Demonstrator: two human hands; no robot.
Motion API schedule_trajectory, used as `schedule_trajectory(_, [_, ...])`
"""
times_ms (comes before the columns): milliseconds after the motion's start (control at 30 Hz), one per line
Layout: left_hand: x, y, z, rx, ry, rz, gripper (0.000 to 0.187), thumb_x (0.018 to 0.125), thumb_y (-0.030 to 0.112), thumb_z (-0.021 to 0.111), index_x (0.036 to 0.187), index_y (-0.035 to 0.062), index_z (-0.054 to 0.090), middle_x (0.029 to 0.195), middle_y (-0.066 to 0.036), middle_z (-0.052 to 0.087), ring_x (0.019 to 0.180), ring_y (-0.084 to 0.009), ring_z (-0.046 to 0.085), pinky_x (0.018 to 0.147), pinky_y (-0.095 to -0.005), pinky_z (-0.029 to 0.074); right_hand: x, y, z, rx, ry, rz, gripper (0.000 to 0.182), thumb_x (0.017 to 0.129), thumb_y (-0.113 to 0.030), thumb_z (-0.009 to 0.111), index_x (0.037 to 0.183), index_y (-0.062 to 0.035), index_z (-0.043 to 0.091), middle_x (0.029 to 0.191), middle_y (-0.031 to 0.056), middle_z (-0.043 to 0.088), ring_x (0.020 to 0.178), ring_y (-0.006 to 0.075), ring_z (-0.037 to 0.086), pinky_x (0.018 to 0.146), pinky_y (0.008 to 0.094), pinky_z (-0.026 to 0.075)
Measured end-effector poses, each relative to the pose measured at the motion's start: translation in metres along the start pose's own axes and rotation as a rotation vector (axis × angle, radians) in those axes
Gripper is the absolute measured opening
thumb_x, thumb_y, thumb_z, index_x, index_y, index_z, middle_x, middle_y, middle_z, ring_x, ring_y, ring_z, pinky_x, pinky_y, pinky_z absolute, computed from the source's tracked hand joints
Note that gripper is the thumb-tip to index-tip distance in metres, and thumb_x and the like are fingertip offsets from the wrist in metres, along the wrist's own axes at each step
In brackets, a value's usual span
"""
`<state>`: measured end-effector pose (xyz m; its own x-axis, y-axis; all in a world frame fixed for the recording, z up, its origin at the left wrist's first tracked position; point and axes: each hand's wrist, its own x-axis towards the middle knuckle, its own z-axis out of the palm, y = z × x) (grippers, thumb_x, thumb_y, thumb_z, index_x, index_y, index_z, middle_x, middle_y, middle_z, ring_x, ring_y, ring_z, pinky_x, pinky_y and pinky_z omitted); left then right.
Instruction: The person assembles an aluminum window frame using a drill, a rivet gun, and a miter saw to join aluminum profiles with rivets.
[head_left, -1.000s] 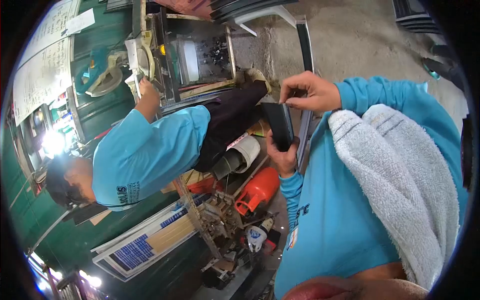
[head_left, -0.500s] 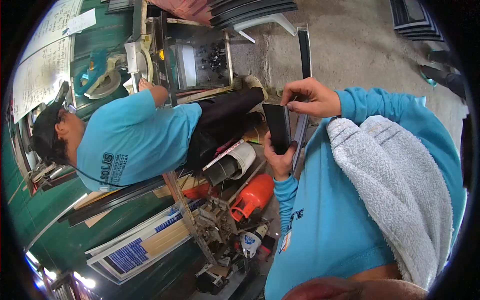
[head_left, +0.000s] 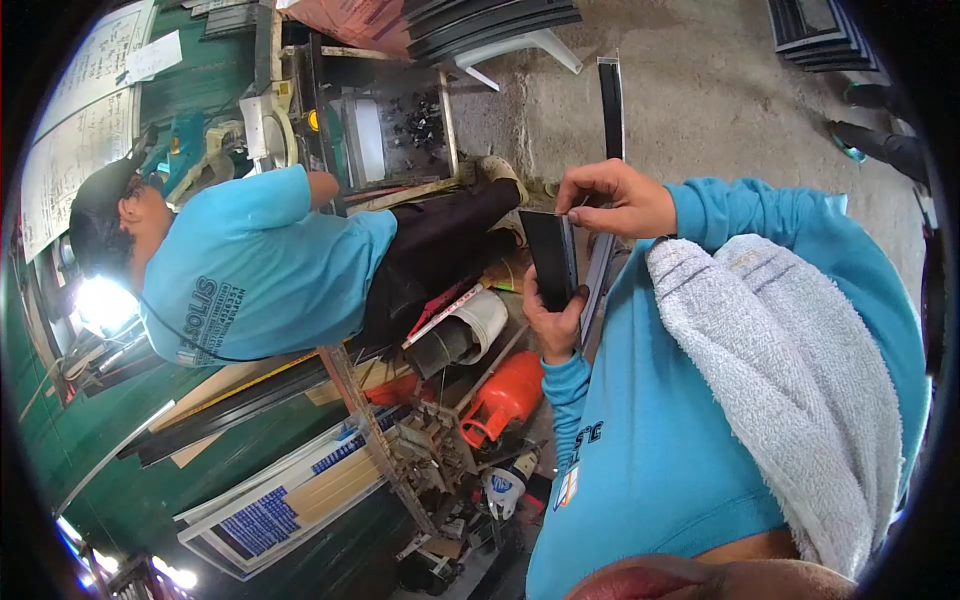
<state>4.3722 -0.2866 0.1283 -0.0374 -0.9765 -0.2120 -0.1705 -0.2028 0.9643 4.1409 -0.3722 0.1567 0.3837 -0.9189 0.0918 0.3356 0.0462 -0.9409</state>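
My left hand is wrapped round the lower end of a short, dark, flat bar-like piece, holding it tilted before my chest. At the piece's upper end, my right hand has thumb and index finger pinched together; what lies between them is too small to make out. Behind the piece, a long grey profile runs near my body. A dark strip with a light edge extends beyond my right hand. A white towel hangs over my blue shirt.
A co-worker in a blue shirt leans over the green bench at left, near a saw. Around the frame's lower middle are a white bucket, an orange tank and a metal rack. Another person's legs show at upper right.
The co-worker's shoulder and arm have shifted up in the view, and a bright light now shows beside that person. My hands and the dark piece have barely moved.
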Motion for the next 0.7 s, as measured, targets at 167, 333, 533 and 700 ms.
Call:
schedule_trajectory(167, [-0.0024, -0.001, 0.0002, -0.008, 0.004, 0.007, 0.055, 0.069, -0.002, 0.071, 0.12, -0.0006, 0.051, 0.102, -0.006, 0.061, 0.089, -0.0164, 0.059, 0.083, -0.0307, 0.048, -0.0016, 0.0006, 0.0013, 0.023, -0.019, 0.017, 0.011, 0.089, -0.004, 0.057, 0.097, 0.0033, 0.06, 0.088, 0.0042, 0.061, 0.081, 0.0079, 0.055, 0.073, 0.0259, 0.047])
schedule_trajectory(333, [-0.0028, 0.0019, 0.0021, -0.008, 0.008, 0.016, 0.056, 0.069, -0.002, 0.071, 0.121, -0.0002, 0.051, 0.103, -0.006, 0.061, 0.09, -0.0164, 0.059, 0.084, -0.0309, 0.048, -0.0005, 0.0012, -0.0006, 0.0, -0.027, 0.013, 0.01, 0.09, -0.004, 0.057, 0.097, 0.0031, 0.06, 0.087, 0.0041, 0.061, 0.081, 0.0078, 0.055, 0.073, 0.0259, 0.047])
schedule_trajectory(533, [-0.0049, -0.0027, -0.0036, 0.012, -0.006, -0.007, 0.057, 0.07, 0.0, 0.073, 0.122, 0.0002, 0.05, 0.104, -0.006, 0.061, 0.092, -0.016, 0.059, 0.085, -0.0306, 0.048, 0.0004, 0.0004, -0.0005, -0.016, -0.035, -0.004, 0.01, 0.09, -0.004, 0.057, 0.096, 0.0029, 0.06, 0.084, 0.0036, 0.061, 0.079, 0.0069, 0.053, 0.07, 0.0255, 0.046])
schedule_trajectory(700, [-0.0043, -0.0031, -0.0008, 0.002, 0.005, 0.02, 0.055, 0.067, 0.003, 0.074, 0.118, 0.0019, 0.052, 0.101, -0.006, 0.061, 0.09, -0.0156, 0.058, 0.084, -0.0297, 0.047, -0.0004, 0.0019, 0.0009, 0.001, -0.029, -0.003, 0.01, 0.09, -0.004, 0.057, 0.096, 0.0027, 0.06, 0.083, 0.0034, 0.061, 0.077, 0.0067, 0.053, 0.068, 0.0249, 0.046])
